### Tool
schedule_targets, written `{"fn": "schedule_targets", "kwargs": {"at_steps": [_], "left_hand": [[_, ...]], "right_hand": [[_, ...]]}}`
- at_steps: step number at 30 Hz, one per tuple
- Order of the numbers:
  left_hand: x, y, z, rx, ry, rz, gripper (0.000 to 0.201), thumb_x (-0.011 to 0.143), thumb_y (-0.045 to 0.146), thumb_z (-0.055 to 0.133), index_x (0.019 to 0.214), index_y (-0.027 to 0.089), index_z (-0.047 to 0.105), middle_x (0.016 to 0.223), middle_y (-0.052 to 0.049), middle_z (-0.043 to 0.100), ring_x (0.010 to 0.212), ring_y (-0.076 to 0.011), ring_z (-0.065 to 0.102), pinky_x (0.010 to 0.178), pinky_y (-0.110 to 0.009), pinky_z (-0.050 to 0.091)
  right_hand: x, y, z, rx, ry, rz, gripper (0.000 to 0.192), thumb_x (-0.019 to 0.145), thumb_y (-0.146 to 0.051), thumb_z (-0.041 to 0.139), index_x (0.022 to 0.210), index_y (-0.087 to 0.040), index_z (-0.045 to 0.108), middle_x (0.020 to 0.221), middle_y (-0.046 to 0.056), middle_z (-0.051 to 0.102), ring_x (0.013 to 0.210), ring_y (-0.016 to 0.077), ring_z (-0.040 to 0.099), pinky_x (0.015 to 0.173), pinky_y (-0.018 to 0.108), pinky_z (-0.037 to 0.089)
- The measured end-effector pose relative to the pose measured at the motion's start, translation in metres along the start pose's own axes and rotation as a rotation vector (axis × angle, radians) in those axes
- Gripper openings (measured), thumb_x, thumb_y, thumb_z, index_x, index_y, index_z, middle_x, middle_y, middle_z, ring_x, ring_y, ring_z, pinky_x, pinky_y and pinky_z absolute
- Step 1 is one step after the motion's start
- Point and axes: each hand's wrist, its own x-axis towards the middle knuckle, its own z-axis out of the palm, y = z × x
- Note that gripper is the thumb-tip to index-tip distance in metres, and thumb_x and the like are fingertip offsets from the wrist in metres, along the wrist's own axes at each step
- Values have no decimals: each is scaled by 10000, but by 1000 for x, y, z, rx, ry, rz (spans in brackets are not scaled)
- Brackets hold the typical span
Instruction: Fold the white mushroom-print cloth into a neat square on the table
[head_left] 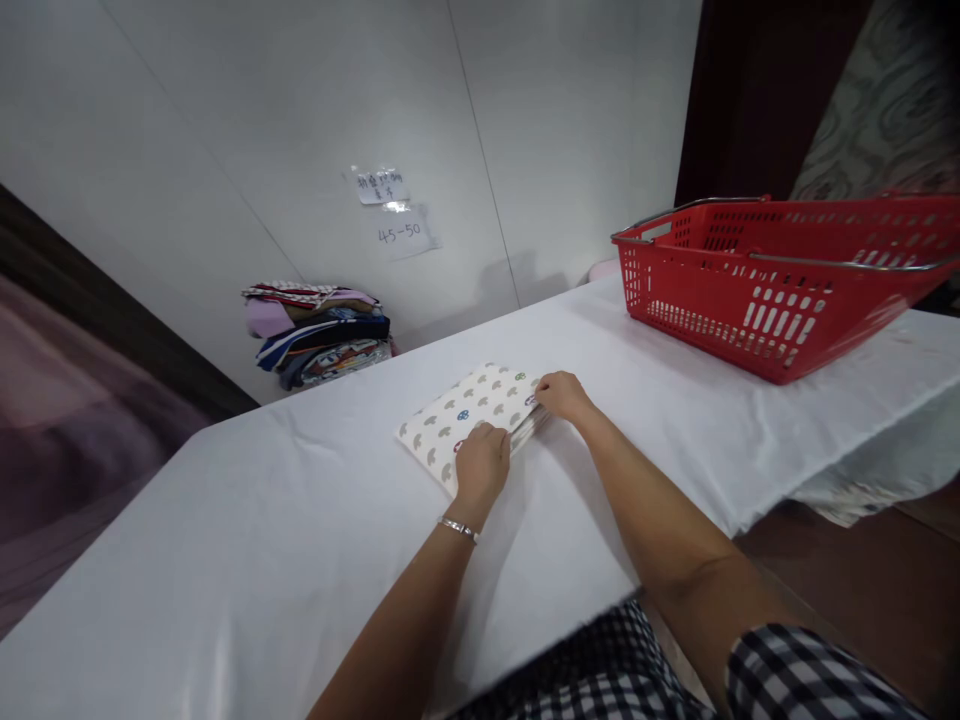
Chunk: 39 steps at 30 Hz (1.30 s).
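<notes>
The work surface is a table (300, 560) covered by a white cloth, which hangs over the edge at the right. A folded white garment (469, 415) printed with small grey and coloured motifs lies flat near the centre of the cloth, in front of the person.

The left hand (481, 462) rests on the near edge of the garment, fingers curled and closed down onto the fabric; a thin bracelet (458, 527) sits at the wrist. The right hand (562, 395) is at the garment's right corner, fingers pressed together on the layered edge (whether it pinches the layers or only presses on them cannot be told).

A red plastic basket (780, 290) with metal handles stands on the table, well apart to the right. A stack of folded clothes (319, 335) sits at the far edge against the wall (225, 150). The wall is pale grey panelling; two paper notes (394, 215) are taped to it above the stack, the lower one reading "45-50". Dark trim borders the wall at left and right.
</notes>
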Motion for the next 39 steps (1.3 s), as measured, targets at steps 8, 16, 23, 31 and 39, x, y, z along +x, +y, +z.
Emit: {"fn": "schedule_targets", "kwargs": {"at_steps": [8, 16, 23, 31, 39], "left_hand": [[-4, 0, 5, 43, -1, 67, 215, 894, 342, 485, 793, 200, 612, 847, -31, 583, 883, -178, 528, 722, -287, 384], [-2, -2, 8, 49, -5, 50, 166, 887, 274, 480, 821, 205, 617, 859, -34, 580, 897, -184, 535, 733, -291, 402], [-4, -1, 10, 37, 41, 38, 171, 880, 326, 497, 873, 210, 622, 895, -35, 585, 904, -192, 528, 736, -296, 398], [-1, 0, 8, 85, -4, 48, 181, 892, 290, 466, 809, 204, 603, 870, -48, 576, 921, -202, 518, 761, -313, 397], [0, 2, 6, 145, -47, 83, 121, 868, 289, 508, 906, 209, 591, 936, -63, 566, 974, -228, 491, 790, -341, 390]], "right_hand": [[1, 3, 1, -70, -97, 9, 169, 703, -148, 574, 759, -194, 727, 845, 53, 713, 790, 162, 619, 596, 200, 378], [-3, 2, -5, -17, -146, 9, 162, 768, -257, 560, 832, -195, 695, 916, 52, 706, 823, 168, 633, 611, 205, 404], [-5, 1, -1, 115, -346, 17, 221, 846, -345, 520, 932, -169, 623, 658, 21, 678, 453, 109, 594, 501, 204, 430], [-3, 3, 5, 204, -382, 65, 220, 858, -358, 525, 981, -179, 556, 730, 34, 685, 418, 108, 591, 434, 201, 426], [-1, 5, 3, 156, -316, 12, 180, 835, -333, 544, 886, -175, 614, 707, 22, 690, 461, 93, 592, 482, 183, 410]]}}
